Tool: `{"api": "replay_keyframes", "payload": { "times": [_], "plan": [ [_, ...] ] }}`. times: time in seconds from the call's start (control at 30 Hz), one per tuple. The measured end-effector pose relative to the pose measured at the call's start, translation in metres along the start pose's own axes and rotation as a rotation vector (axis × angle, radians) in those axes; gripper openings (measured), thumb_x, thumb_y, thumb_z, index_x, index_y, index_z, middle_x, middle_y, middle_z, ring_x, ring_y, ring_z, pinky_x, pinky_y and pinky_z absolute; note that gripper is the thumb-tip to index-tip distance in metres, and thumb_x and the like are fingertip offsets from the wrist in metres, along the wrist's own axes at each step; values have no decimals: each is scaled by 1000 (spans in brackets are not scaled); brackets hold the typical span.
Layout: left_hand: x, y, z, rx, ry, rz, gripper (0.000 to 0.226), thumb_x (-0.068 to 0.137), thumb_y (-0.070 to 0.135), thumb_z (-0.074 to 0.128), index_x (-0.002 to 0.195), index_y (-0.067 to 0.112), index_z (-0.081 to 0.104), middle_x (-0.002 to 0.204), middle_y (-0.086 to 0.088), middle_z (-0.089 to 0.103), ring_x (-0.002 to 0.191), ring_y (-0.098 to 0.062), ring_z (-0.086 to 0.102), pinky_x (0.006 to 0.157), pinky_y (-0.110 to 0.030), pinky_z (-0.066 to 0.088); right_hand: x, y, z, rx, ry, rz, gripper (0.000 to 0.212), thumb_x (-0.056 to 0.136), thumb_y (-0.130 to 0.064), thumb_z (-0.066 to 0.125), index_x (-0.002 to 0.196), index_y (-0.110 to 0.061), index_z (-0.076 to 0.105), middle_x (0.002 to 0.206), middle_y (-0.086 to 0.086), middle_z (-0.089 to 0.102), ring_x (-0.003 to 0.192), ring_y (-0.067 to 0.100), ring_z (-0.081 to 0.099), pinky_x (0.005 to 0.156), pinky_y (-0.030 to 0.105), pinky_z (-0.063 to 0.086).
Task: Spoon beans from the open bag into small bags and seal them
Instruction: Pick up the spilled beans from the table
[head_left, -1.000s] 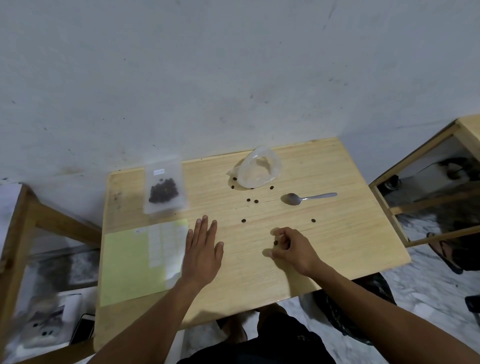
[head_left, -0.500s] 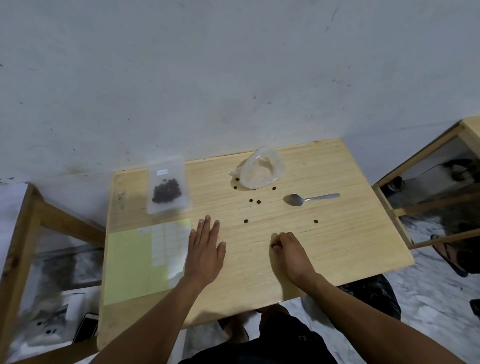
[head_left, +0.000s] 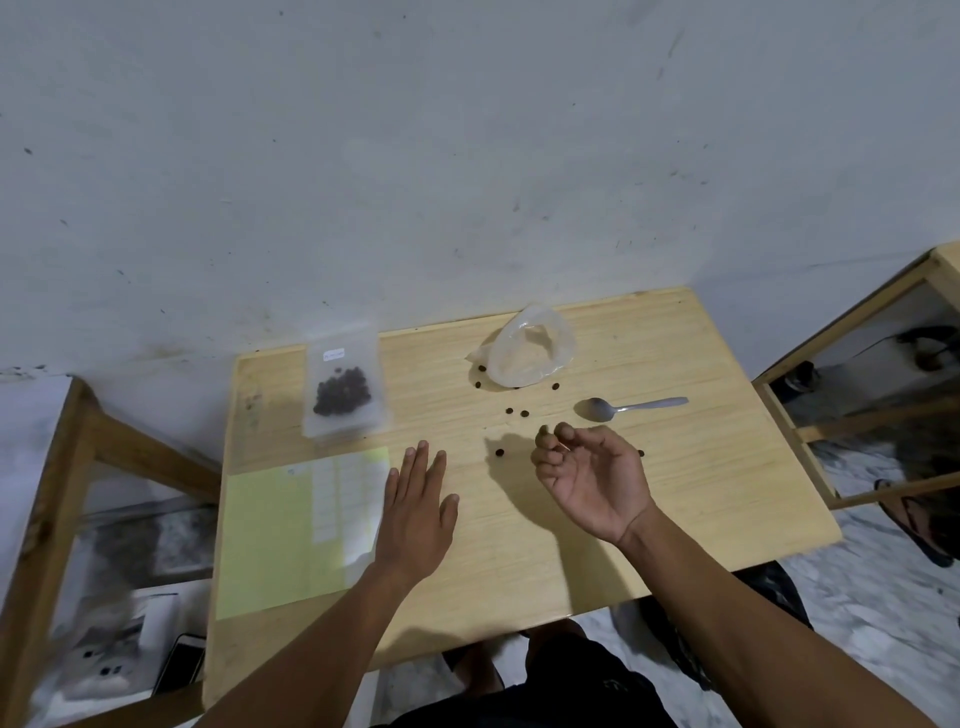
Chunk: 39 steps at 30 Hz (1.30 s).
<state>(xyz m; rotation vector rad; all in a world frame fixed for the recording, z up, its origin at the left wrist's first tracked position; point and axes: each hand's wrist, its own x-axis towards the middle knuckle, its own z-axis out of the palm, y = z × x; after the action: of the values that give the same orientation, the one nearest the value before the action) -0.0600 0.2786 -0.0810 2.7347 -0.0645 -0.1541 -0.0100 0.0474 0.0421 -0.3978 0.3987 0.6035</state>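
My left hand (head_left: 415, 512) lay flat, fingers straight, on the table (head_left: 701, 499); my right hand (head_left: 595, 480) had lifted, palm up, fingers loosely curled, whether holding a bean I couldn't tell. Stray beans (head_left: 500, 452) remained below the bag (head_left: 530, 348), spoon (head_left: 628, 407) untouched.

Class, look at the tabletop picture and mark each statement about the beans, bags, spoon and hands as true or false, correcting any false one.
1. The spoon lies on the table, held by neither hand. True.
2. The left hand grips the spoon. False: it rests flat on the table, fingers straight.
3. Loose beans lie scattered on the table near the open bag. True.
4. The small bag with beans is in the right hand. False: it lies at the table's back left, away from both hands.
5. The right hand lies palm-down. False: its palm is turned upward, fingers curled.
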Motion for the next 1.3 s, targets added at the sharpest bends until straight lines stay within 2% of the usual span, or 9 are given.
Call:
{"api": "replay_keyframes", "payload": {
  "times": [0.13, 0.23, 0.4, 0.6, 0.73, 0.8, 0.93, 1.13, 1.3],
  "plan": [
    [-1, 1, -1, 1, 2, 2, 65, 97, 49, 15, 154, 18, 20, 163, -1, 2, 150, -16, -5, 120, -36, -3, 17, 0, 6, -10, 68, -38, 19, 83, -21, 47, 65, -15, 44, 66, 3, 41, 59, 15, 33, 53, 25, 24],
    [-1, 2, -2, 6, -20, 0, 67, 95, 51, 11, 155, 20, 15, 163, 0, -3, 149, -14, -11, 120, -34, -6, 32, 1, -1, -109, 283, -21, 37, 90, -30, 56, 59, -20, 38, 55, -3, 30, 48, 11, 25, 47, 23, 15],
    [-1, 0, -2, 6, -24, -4, 65, 97, 51, 13, 155, 21, 13, 163, 1, -4, 149, -12, -15, 120, -34, -7, 38, 12, -18, -854, 563, -47, 26, 102, -26, 45, 83, -15, 59, 60, -2, 46, 49, 10, 38, 45, 22, 27],
    [0, 1, -2, 21, -20, -4, 63, 98, 48, 18, 155, 20, 17, 164, -1, -1, 150, -14, -10, 120, -35, -5, 49, 25, -26, -1519, 512, -251, 8, 92, -17, 53, 91, -18, 61, 94, -9, 67, 87, 12, 60, 74, 20, 44],
    [-1, 2, -5, 14, -43, -5, 65, 97, 49, 14, 155, 21, 13, 164, 0, -5, 149, -12, -16, 120, -36, -6, 59, 30, -16, -1659, 376, -187, 15, 93, -12, 53, 106, -9, 59, 97, 1, 64, 84, 19, 58, 73, 19, 45],
    [0, 2, -7, 6, -57, -3, 66, 96, 50, 12, 156, 22, 10, 163, 2, -9, 147, -10, -20, 120, -34, -9, 66, 30, -18, -1829, 354, -144, 13, 90, -18, 55, 103, -16, 58, 95, 1, 67, 88, 22, 62, 80, 33, 51],
    [0, 3, -10, 18, -77, -9, 68, 94, 51, 9, 156, 23, 7, 162, 3, -13, 146, -8, -25, 119, -32, -12, 69, 30, -21, -1911, 344, -156, 2, 89, -18, 53, 90, -19, 55, 91, 1, 68, 88, 23, 63, 83, 42, 50],
    [-1, 3, -9, 3, -64, -5, 67, 96, 50, 12, 156, 21, 9, 163, 1, -9, 147, -9, -22, 119, -32, -12, 74, 33, -25, -1936, 367, -150, 10, 85, -19, 43, 78, -16, 49, 82, -4, 65, 76, 16, 60, 77, 42, 52],
    [-1, 4, -9, 1, -54, -10, 65, 97, 50, 14, 155, 21, 11, 163, 1, -7, 147, -9, -20, 119, -31, -13, 65, 21, -23, -1808, 448, -124, 4, 99, -16, 44, 101, -15, 47, 91, 7, 56, 84, 22, 53, 75, 33, 41]
  ]
}}
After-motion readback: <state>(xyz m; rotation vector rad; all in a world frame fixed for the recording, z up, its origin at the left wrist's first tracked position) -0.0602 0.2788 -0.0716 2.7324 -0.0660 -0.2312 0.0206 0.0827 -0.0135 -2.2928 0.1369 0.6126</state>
